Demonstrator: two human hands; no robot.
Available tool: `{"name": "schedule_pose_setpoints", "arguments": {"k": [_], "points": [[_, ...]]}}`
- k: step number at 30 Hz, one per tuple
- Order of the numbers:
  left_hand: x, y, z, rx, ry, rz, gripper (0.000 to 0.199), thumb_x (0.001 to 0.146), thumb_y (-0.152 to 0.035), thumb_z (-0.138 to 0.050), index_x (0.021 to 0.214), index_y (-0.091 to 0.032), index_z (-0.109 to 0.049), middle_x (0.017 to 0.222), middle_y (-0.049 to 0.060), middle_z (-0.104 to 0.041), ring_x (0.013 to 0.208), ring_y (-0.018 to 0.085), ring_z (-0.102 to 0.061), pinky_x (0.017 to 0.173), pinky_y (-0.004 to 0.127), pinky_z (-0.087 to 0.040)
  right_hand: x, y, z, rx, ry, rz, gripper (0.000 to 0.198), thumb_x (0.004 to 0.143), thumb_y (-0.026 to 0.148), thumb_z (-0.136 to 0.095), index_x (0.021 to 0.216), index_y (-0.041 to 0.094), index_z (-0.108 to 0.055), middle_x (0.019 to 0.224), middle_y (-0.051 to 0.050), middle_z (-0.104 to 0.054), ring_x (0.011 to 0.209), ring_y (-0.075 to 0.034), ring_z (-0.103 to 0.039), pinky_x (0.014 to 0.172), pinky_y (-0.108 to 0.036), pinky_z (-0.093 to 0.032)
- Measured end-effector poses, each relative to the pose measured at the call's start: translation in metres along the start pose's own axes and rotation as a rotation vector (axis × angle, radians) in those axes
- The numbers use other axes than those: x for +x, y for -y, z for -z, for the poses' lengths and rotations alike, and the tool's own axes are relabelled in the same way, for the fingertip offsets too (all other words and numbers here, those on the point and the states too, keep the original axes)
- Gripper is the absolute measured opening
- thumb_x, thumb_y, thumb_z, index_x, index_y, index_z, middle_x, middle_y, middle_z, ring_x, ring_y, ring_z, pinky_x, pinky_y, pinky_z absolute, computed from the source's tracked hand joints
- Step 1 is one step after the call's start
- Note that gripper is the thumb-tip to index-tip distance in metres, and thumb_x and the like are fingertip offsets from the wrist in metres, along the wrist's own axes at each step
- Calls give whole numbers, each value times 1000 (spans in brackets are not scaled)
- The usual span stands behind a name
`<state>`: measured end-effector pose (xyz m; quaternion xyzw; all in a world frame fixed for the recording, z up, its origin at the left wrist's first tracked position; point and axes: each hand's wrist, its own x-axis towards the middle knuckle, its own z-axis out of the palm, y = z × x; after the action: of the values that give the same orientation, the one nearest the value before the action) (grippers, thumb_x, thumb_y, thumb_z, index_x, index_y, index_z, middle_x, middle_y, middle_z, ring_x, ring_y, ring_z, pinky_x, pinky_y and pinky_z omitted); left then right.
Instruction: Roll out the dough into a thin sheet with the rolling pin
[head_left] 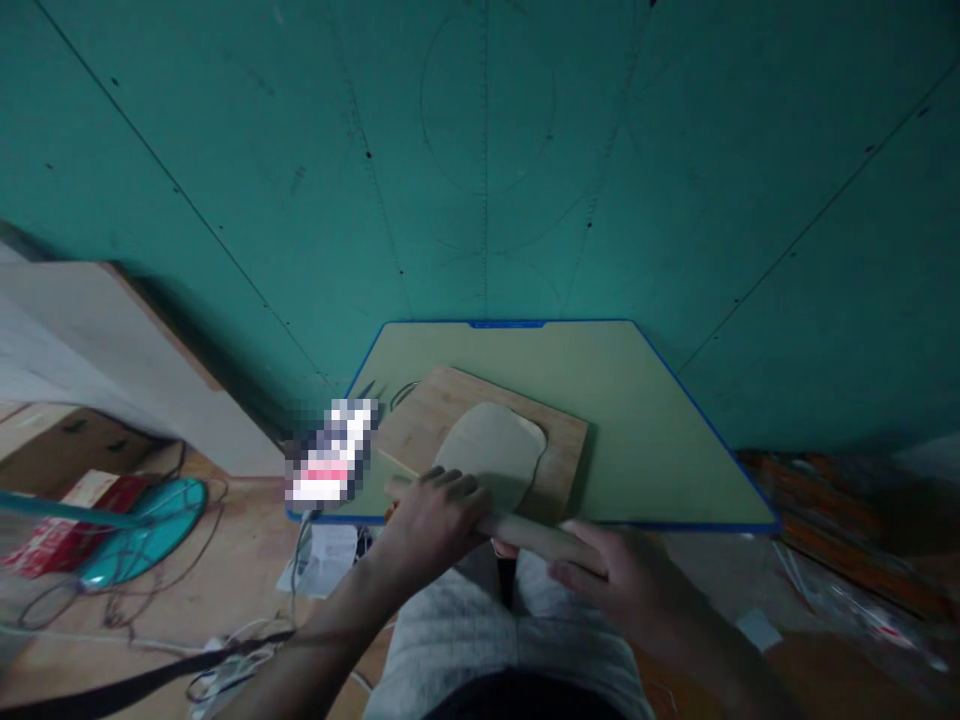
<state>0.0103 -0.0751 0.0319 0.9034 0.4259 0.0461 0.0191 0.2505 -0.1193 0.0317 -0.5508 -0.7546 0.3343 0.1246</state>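
Dough sheet [489, 450], one, flat on wooden board [421, 420] atop counter [660, 455]; rolling pin [536, 534], one, by the sheet's near end, grasped in fingers of our left hand [441, 508] and right hand [619, 572]

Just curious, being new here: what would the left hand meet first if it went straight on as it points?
Past the rolling pin it grips, the left hand would probably meet the pale flat sheet on the wooden board first; its height above is unclear.
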Motion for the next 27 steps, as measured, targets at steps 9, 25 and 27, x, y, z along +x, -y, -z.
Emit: {"name": "schedule_pose_setpoints", "arguments": {"k": [9,25,27], "points": [[-7,0,0,-213,-532,-100,25,86,-36,-66,77,-19,-50,77,2,-56,70,16,-53,60,27,-40,-24,-12,-38,-266,-308,92,15,84,35,-62,93,24,-69,76,-4,-76,62,-22,-71,50,-27,-47],[40,19,-15,-196,-283,-36,26,95,-26,-39,108,-14,-58,117,15,-60,119,28,-53,98,46,-47,-38,-13,-55,-84,-281,-86,26,92,45,-50,89,25,-66,68,-3,-73,61,-22,-71,50,-27,-43],[48,18,-21,-154,-224,-94,32,96,-27,-37,115,-13,-59,124,16,-60,128,30,-48,107,49,-41,-41,-14,-55,-130,-281,-78,24,92,43,-52,87,24,-66,64,-2,-72,58,-22,-70,48,-27,-42]]}}
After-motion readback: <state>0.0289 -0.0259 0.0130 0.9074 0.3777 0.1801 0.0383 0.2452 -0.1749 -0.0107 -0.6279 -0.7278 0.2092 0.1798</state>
